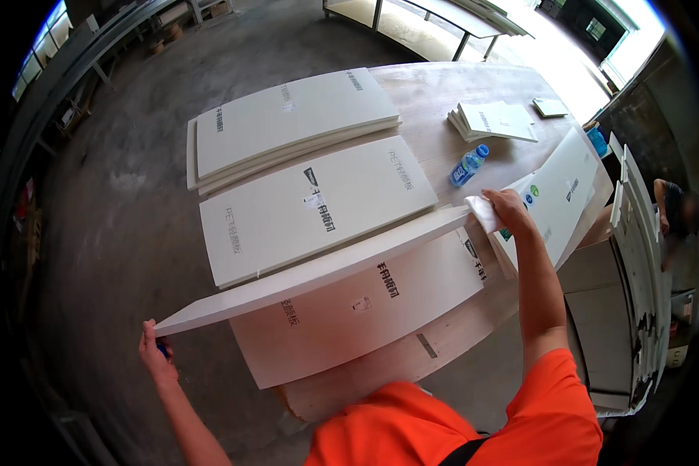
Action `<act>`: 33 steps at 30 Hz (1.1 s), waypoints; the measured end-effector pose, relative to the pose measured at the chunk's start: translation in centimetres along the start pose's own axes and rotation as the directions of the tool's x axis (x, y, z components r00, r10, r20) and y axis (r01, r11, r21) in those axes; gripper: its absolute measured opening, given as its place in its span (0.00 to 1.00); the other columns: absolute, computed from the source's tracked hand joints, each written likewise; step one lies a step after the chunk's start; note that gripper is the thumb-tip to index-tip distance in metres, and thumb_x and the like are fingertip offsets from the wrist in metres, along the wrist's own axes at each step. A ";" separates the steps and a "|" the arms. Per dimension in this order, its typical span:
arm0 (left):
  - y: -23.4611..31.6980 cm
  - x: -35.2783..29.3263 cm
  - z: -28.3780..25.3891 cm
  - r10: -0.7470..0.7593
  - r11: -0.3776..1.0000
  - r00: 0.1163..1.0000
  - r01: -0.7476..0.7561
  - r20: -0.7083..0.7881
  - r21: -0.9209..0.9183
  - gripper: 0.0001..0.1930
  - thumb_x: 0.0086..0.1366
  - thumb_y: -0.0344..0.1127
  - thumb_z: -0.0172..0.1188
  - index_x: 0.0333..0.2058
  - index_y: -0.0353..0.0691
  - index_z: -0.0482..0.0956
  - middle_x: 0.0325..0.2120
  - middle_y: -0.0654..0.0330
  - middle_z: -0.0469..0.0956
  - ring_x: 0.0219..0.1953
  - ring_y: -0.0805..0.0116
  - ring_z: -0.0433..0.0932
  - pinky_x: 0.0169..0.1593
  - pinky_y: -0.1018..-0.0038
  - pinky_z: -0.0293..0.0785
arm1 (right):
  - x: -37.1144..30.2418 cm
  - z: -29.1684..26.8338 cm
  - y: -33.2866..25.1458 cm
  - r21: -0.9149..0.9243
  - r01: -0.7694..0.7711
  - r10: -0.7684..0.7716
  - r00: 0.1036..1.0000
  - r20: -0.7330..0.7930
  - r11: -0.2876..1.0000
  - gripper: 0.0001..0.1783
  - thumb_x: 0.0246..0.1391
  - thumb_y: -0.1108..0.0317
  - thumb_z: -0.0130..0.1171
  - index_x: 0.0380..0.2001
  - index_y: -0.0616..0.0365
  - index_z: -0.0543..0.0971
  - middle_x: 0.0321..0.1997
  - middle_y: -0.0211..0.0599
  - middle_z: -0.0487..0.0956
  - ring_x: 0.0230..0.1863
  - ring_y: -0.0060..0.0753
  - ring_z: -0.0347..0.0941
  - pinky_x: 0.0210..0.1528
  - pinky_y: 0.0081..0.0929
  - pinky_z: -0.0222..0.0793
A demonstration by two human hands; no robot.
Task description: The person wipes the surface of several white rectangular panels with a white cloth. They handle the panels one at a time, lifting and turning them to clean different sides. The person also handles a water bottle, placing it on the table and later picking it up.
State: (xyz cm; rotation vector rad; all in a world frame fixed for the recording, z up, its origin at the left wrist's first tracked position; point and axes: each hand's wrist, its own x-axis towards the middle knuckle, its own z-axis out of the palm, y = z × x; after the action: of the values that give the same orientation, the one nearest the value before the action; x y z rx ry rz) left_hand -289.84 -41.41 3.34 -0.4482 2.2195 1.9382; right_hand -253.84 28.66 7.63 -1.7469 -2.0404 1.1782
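A long white board (326,267) stands on its edge, tilted, across the work table. Its left end is gripped by my left hand (157,356), past the table's side; a small dark blue thing (162,349), too hidden to name, shows in that palm. At the board's right end my right hand (509,210) is closed on a folded white cloth (483,214), which touches the board's corner. Below the raised board lies a printed white panel (342,318). Just beyond it rests another printed panel (318,206).
A stack of white panels (295,116) lies at the far left of the table (419,85). Near my right hand are a blue-capped bottle (469,165), small panels (497,120) and larger panels (555,202). Another person (672,206) is at the right, beside upright boards (641,256).
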 end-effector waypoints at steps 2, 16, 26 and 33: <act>-0.6 3.8 0.7 0.157 0.987 0.983 -0.155 0.090 -0.029 0.26 0.66 0.54 0.70 0.52 0.41 0.80 0.19 0.71 0.70 0.15 0.83 0.64 0.17 0.81 0.52 | 3.5 0.7 -1.2 0.133 0.037 -0.035 0.999 -0.011 0.990 0.28 0.58 0.49 0.66 0.30 0.71 0.84 0.27 0.39 0.81 0.26 0.30 0.74 0.32 0.31 0.71; -9.3 17.8 9.1 0.122 0.869 0.992 -0.114 0.015 0.482 0.15 0.67 0.35 0.68 0.45 0.30 0.80 0.24 0.62 0.78 0.18 0.77 0.69 0.20 0.77 0.65 | 11.7 14.7 4.2 0.442 0.062 -0.059 0.998 -0.021 0.895 0.14 0.62 0.61 0.68 0.40 0.64 0.85 0.33 0.28 0.82 0.30 0.19 0.74 0.34 0.22 0.72; -22.3 1.0 2.9 -0.122 0.736 0.982 -0.010 0.148 0.676 0.19 0.72 0.44 0.63 0.31 0.31 0.83 0.26 0.61 0.81 0.29 0.74 0.75 0.36 0.71 0.74 | -0.1 18.5 13.4 -0.538 0.583 -0.693 0.721 -0.003 0.608 0.30 0.59 0.58 0.65 0.63 0.56 0.75 0.71 0.52 0.68 0.71 0.55 0.63 0.72 0.48 0.55; -24.6 -3.5 1.3 0.141 0.794 0.959 -0.258 0.246 0.550 0.16 0.70 0.40 0.65 0.35 0.27 0.83 0.26 0.55 0.79 0.30 0.67 0.76 0.37 0.67 0.72 | -7.6 30.9 11.8 -0.553 0.610 -0.661 0.738 0.136 0.567 0.37 0.69 0.50 0.48 0.70 0.69 0.64 0.78 0.55 0.59 0.80 0.54 0.49 0.81 0.46 0.39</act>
State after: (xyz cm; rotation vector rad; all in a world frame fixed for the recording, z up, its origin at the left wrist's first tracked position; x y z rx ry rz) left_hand -278.56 -42.49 -18.83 0.0708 2.6349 1.1922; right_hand -262.11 8.31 -18.25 -0.9605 -2.7891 0.2558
